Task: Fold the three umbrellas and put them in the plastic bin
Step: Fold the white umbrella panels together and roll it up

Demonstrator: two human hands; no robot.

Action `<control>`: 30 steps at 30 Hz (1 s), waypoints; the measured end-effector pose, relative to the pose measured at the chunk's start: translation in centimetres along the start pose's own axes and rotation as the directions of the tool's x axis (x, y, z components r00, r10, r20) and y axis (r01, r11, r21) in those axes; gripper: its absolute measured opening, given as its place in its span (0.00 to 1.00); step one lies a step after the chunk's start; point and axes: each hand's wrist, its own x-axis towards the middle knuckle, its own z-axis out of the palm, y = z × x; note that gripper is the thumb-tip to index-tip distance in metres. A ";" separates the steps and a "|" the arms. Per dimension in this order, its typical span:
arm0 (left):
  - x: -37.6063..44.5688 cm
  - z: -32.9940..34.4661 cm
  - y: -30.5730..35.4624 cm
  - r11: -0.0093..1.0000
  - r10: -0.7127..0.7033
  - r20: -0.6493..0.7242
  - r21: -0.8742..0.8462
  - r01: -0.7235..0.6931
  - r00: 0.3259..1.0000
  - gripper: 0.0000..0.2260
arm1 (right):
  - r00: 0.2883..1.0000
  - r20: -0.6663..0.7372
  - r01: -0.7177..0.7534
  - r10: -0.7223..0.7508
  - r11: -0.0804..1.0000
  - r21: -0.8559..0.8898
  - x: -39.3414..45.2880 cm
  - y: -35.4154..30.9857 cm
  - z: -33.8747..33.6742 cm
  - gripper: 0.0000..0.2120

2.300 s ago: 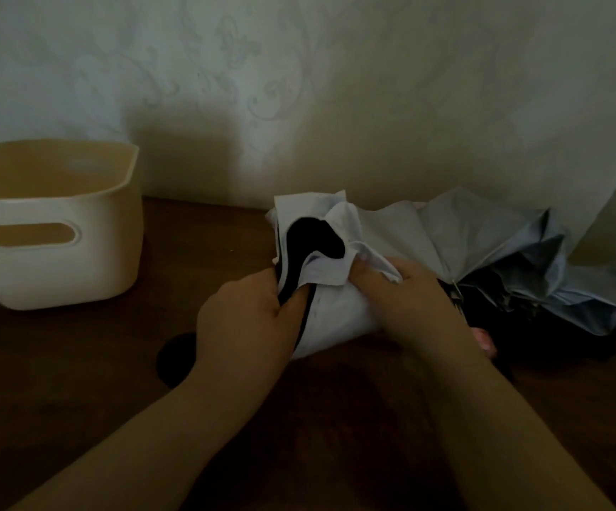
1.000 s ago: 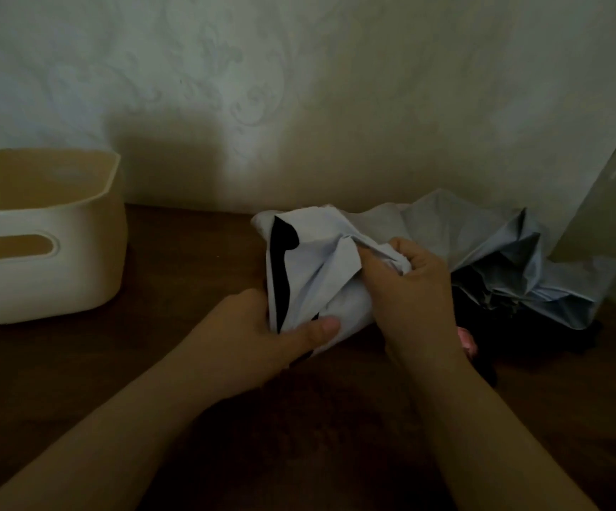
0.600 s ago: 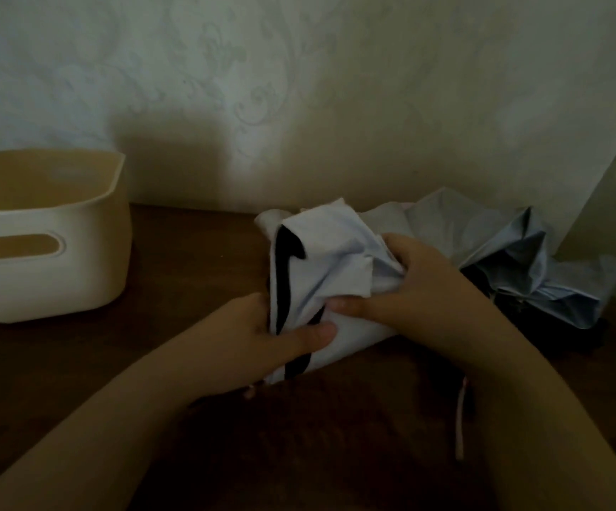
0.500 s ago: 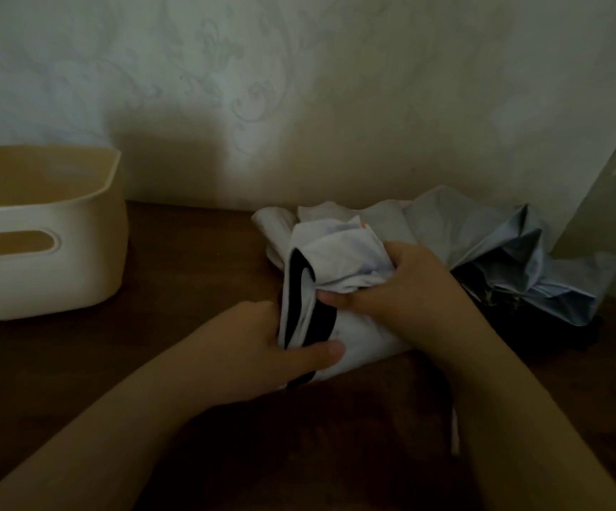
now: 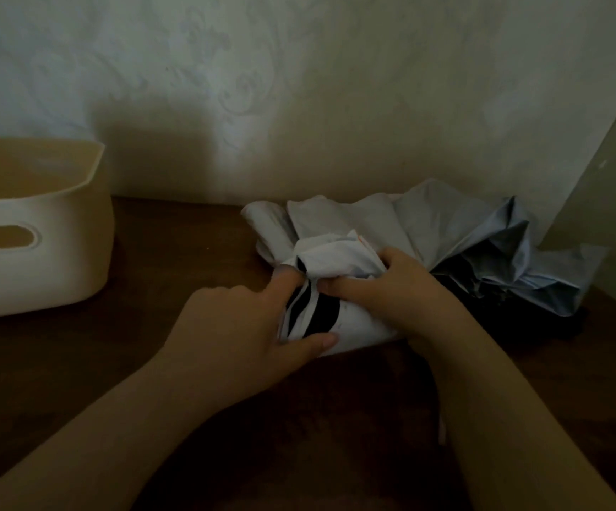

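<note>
A white umbrella with black markings (image 5: 330, 260) lies bunched on the dark wooden table (image 5: 173, 252), right of centre. My left hand (image 5: 240, 322) grips its near end, thumb under the fabric and forefinger on top. My right hand (image 5: 391, 285) holds the gathered canopy from the right, fingers curled into the cloth. Behind it a pale grey-white umbrella (image 5: 391, 219) lies crumpled against the wall, and a light blue umbrella (image 5: 520, 260) with a dark underside is heaped further right. The cream plastic bin (image 5: 40, 260) stands at the left and looks empty.
A patterned wall (image 5: 299, 86) runs along the back of the table. A grey-green panel (image 5: 612, 171) rises at the right edge. Bare tabletop lies between the bin and the umbrellas and in front of my arms.
Both hands have kept hold of the white umbrella and worked the fabric tighter. The black marking has turned from the upper left down to the near end, between my hands.
</note>
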 end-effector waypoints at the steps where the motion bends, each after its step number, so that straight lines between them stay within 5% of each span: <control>1: -0.1 -0.1 0.1 0.999 0.040 -0.040 -0.015 -0.041 0.998 0.32 | 0.999 0.039 -0.028 0.028 1.000 -0.012 0.0 0.0 -0.2 0.21; 3: -0.2 -0.3 0.2 0.995 0.098 -0.135 -0.007 -0.100 0.986 0.32 | 0.993 0.105 -0.054 0.058 0.998 -0.038 0.1 0.1 -0.6 0.23; 8: -0.4 -0.4 0.0 0.953 0.302 -0.144 0.041 -0.300 0.942 0.27 | 0.980 0.182 -0.079 0.074 0.997 0.019 0.7 0.8 -1.3 0.55; 12: -0.3 0.5 -0.9 0.960 0.276 -0.112 -0.011 -0.279 0.955 0.24 | 0.979 0.204 -0.030 0.007 0.994 0.108 0.8 1.0 -1.2 0.49; 15: -0.1 0.6 -1.7 0.982 0.109 -0.094 -0.146 -0.122 0.990 0.26 | 0.984 -0.062 0.171 -0.166 0.981 0.091 0.5 0.6 -0.9 0.33; 18: 0.0 0.4 -2.9 0.943 -0.082 -0.037 -0.325 0.065 0.996 0.25 | 0.719 -0.332 0.648 -0.610 0.762 0.003 -0.9 -0.7 -1.7 0.11; 20: 0.2 0.2 -3.4 0.900 -0.171 0.059 -0.397 0.181 0.983 0.28 | 0.620 -0.124 0.741 -0.775 0.630 -0.234 -1.4 -0.8 -1.6 0.09; 23: 0.3 0.3 -4.1 0.881 -0.206 0.086 -0.418 0.223 0.975 0.31 | 0.612 0.199 0.731 -0.765 0.451 -0.512 -0.4 -0.1 0.2 0.22; 30: 0.2 0.4 -3.5 0.978 0.059 -0.191 -0.185 -0.095 0.980 0.32 | 0.720 0.201 0.645 -0.664 0.535 -0.546 0.5 -0.1 0.7 0.26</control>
